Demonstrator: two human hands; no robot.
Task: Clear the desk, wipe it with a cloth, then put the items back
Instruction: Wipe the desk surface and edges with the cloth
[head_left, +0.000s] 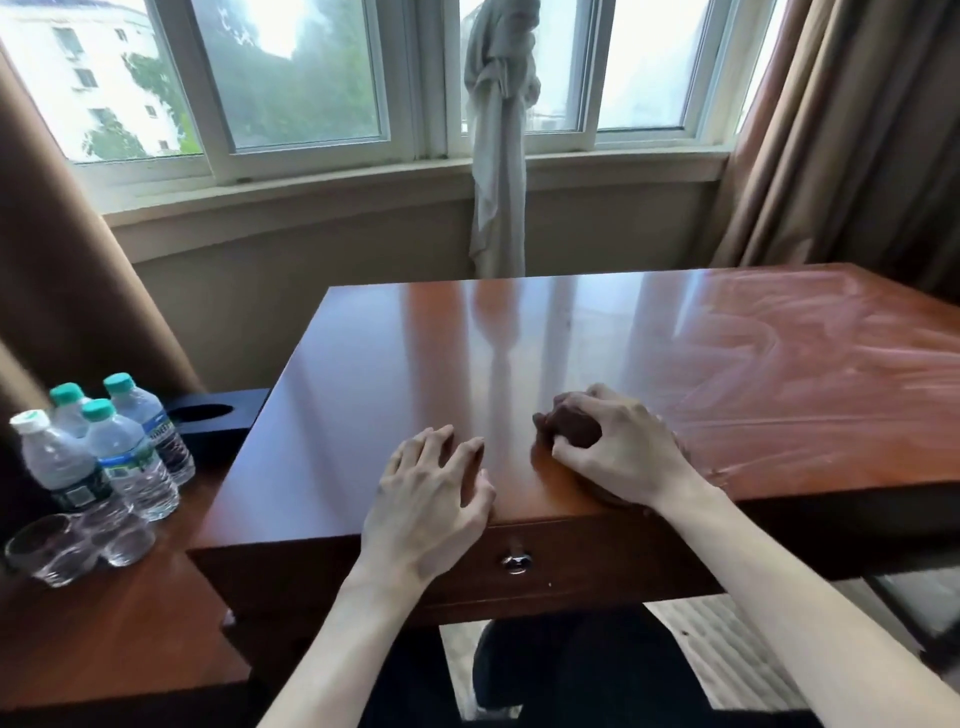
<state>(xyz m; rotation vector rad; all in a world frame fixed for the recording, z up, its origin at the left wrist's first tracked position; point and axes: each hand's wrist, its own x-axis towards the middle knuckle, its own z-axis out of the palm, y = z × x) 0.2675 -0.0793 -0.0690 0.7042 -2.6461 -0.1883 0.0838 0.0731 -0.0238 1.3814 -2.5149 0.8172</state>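
A: What were the fingers doing?

B: The right hand (618, 447) had its fingers curled round a bunched dark brown cloth (571, 430), thumb tucked against the near side of it, pressing it onto the desk (426, 353) close to the front edge. The left hand (431, 488) held nothing. Its fingers were spread and slightly bent, the tips resting on the wood just to the left of the cloth, with a small gap between the two hands.

A: And the desk top itself?

B: Glossy reddish wood. The right part carried pale, cloudy wipe streaks (810, 353); the left part reflected the window cleanly. A small metal drawer knob (515, 562) sat in the front panel, below and between the wrists.

A: Where had the desk's items gone?

B: They stood on a lower wooden side surface (104, 639) to the left. Four water bottles (130, 462) were clustered there, three with green caps and one with a white cap, and two clear drinking glasses (78, 545) stood just in front of them. Behind the bottles was a dark holder with a round opening (208, 415), touching the desk's left edge.

A: Farther out?

B: A window (311, 78) ran behind the desk, a pale knotted sheer curtain (498, 156) hung at its middle, and brown drapes (841, 130) framed both sides.
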